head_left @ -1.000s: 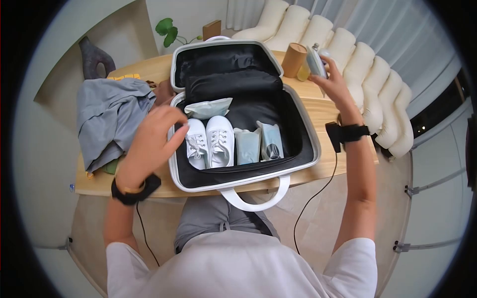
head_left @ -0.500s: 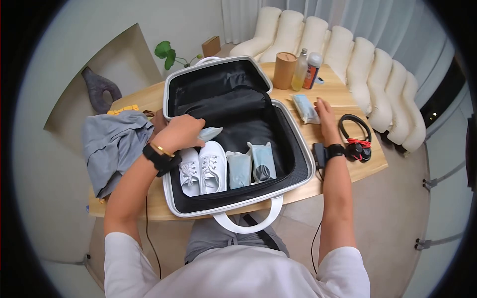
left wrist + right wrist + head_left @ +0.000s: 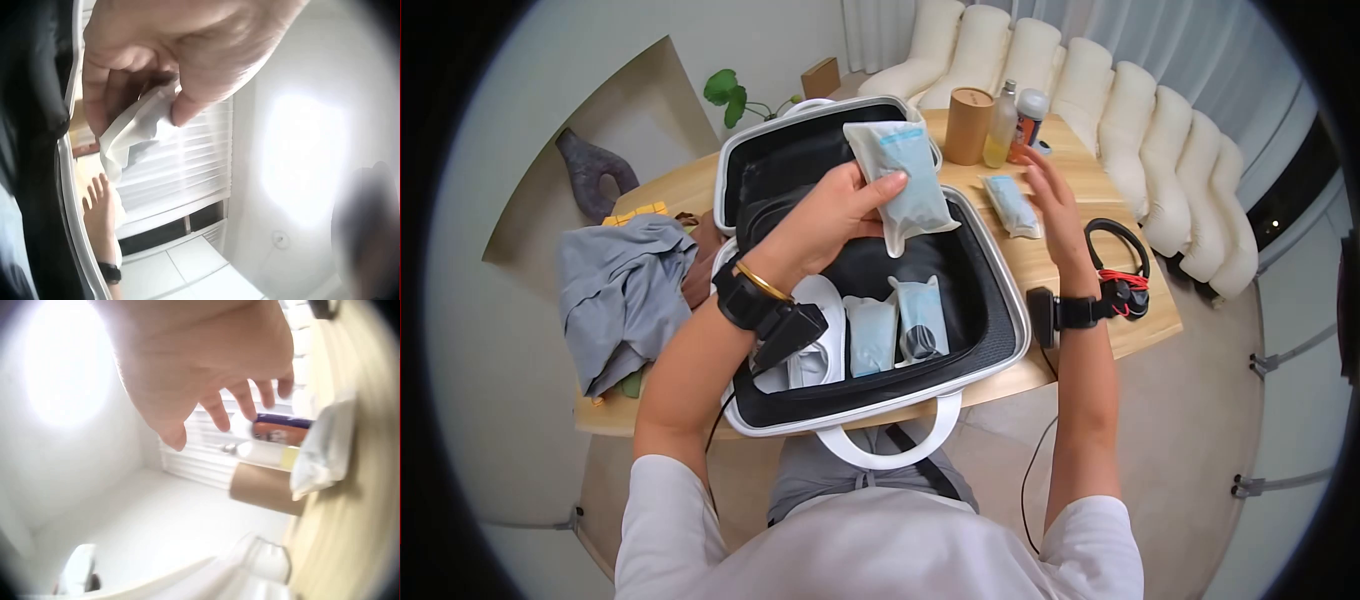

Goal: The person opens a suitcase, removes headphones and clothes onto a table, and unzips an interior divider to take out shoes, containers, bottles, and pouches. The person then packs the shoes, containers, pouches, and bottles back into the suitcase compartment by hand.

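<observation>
The pouch point(image 3: 905, 180) is up in the air over the open suitcase point(image 3: 990, 320), and its frosted wrapping blurs whatever pale blue contents lie inside. The left hand point(image 3: 855, 205) pinches it by its left side, thumb laid across the front; the fingers go behind the pouch and are mostly hidden in the head view. The left wrist view shows only a whitish strip of it between thumb and fingers. Below, the left wrist camera point(image 3: 790, 335) and forearm cover much of the white shoes point(image 3: 825, 300), so their toes and laces are hard to make out. Beside them, two similar packets stand in the case, one point(image 3: 872, 335) plain, the other point(image 3: 921, 322) with a dark round patch I can't identify. The right hand point(image 3: 1052, 210) holds nothing: its fingers are extended and spread, the forearm pointing away from the body, just beside a small packet point(image 3: 1010, 206) on the table point(image 3: 1060, 335). Its fingertips hide the lower part of the spray can point(image 3: 1031, 104), and the right wrist strap overlaps the black loop point(image 3: 1140, 247) with red cord.
</observation>
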{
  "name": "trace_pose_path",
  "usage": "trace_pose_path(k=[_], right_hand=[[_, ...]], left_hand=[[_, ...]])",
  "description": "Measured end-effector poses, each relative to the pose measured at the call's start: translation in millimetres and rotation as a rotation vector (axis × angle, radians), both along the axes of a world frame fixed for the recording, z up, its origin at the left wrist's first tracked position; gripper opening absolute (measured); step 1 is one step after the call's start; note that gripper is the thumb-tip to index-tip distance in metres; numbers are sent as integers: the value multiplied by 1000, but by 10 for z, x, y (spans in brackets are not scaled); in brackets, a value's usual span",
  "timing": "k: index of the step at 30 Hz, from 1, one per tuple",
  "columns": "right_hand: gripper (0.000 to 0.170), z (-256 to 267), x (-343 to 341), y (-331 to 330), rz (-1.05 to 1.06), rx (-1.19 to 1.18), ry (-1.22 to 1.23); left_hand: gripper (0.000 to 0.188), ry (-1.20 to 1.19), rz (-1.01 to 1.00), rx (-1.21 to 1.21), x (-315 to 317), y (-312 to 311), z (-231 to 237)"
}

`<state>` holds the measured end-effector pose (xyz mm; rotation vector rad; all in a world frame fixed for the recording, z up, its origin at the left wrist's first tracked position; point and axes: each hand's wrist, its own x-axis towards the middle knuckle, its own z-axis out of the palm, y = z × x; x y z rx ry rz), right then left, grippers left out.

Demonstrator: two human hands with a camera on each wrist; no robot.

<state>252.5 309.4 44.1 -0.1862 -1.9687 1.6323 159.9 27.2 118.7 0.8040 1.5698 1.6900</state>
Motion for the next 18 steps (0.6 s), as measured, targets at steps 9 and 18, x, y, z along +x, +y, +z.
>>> trace_pose_path(k=[9,18], right_hand=[[84,618,77,-629,272,456,-242],[72,-386,-251,923,-289,673,-561]], left_hand=[[49,57,-110,-63,-44,58,-300],[46,849,-426,-587,-448,-176,-704]])
